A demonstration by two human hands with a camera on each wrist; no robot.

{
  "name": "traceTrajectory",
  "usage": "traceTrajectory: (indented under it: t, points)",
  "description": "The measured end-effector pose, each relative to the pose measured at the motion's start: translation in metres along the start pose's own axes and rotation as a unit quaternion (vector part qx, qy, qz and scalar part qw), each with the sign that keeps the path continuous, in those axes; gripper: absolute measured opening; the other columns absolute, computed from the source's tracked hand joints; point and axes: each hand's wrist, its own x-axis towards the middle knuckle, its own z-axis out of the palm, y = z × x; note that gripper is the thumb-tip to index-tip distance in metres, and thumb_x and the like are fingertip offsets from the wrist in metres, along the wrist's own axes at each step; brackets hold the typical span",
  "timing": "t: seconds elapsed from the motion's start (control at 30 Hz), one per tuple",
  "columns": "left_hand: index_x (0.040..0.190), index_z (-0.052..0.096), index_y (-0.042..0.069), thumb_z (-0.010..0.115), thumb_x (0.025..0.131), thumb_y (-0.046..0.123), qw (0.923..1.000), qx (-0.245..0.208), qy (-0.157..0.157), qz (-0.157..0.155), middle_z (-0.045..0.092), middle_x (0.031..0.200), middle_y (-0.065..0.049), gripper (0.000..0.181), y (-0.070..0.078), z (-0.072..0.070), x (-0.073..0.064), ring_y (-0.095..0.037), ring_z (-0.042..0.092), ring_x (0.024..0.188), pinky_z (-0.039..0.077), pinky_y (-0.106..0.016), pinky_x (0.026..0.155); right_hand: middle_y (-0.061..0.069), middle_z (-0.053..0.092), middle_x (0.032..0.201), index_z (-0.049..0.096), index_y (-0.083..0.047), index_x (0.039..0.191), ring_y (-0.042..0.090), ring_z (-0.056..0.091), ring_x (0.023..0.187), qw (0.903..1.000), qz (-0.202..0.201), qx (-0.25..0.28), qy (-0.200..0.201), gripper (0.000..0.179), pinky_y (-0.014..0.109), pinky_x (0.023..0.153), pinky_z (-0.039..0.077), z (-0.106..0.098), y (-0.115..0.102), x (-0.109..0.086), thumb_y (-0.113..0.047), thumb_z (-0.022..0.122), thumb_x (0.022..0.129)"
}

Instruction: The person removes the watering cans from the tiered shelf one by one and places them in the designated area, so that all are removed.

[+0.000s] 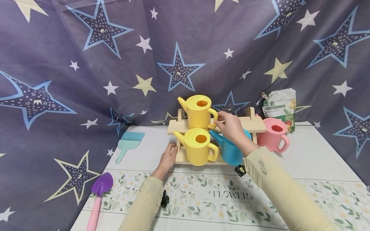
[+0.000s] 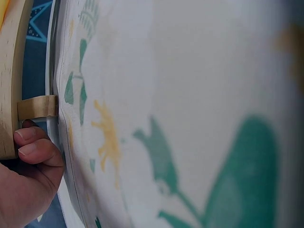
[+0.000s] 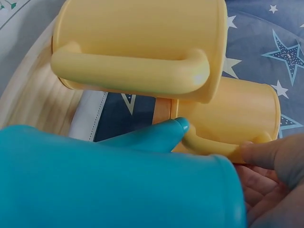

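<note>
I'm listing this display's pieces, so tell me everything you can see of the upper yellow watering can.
The upper yellow watering can looks like smooth plastic, with a rounded body, an opening in its top, a narrow spout and a looped handle. It is upright at the upper wooden shelf board, spout toward the head picture's left, handle toward the right. The right hand pinches that handle. Its contact with the board is hard to make out.

A person's left arm (image 1: 144, 200) and right arm (image 1: 280, 186), both sleeved, are slanting forward and inward; the left hand (image 1: 168, 156) is gripping lower down, its fingers (image 2: 38, 151) curling, while the right hand (image 1: 231, 126) is pinching, thumb (image 3: 263, 154) against fingers
</note>
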Motion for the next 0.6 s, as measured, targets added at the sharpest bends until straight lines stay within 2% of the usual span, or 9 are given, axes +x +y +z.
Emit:
traceTrajectory:
  t: [0.3, 0.6]
  points:
    - [0.13, 0.048, 0.013, 0.039, 0.106, 0.033, 1.0, 0.004, 0.001, -0.001, 0.054, 0.138, -0.018, 0.033, 0.0005, 0.0004, -0.0005, -0.041, 0.049, 0.126, 0.039, -0.055, 0.102, 0.017, 0.069, 0.107, 0.064, 0.0, 0.114, 0.031, 0.068, 0.096, 0.9993, -0.021, -0.02, 0.024, 0.02, 0.04, 0.079, 0.057, 0.0042, 0.0011, 0.0, -0.01, 0.063, 0.096]
    - [0.13, 0.048, 0.013, 0.04, 0.106, 0.034, 1.0, 0.004, 0.001, 0.002, 0.054, 0.138, -0.018, 0.033, -0.0001, 0.0001, -0.0002, -0.042, 0.049, 0.126, 0.039, -0.056, 0.103, 0.019, 0.07, 0.108, 0.065, 0.001, 0.12, 0.032, 0.07, 0.091, 0.9927, -0.061, -0.014, 0.103, 0.027, 0.042, 0.076, 0.058, 0.0014, 0.002, -0.0039, -0.007, 0.065, 0.094]
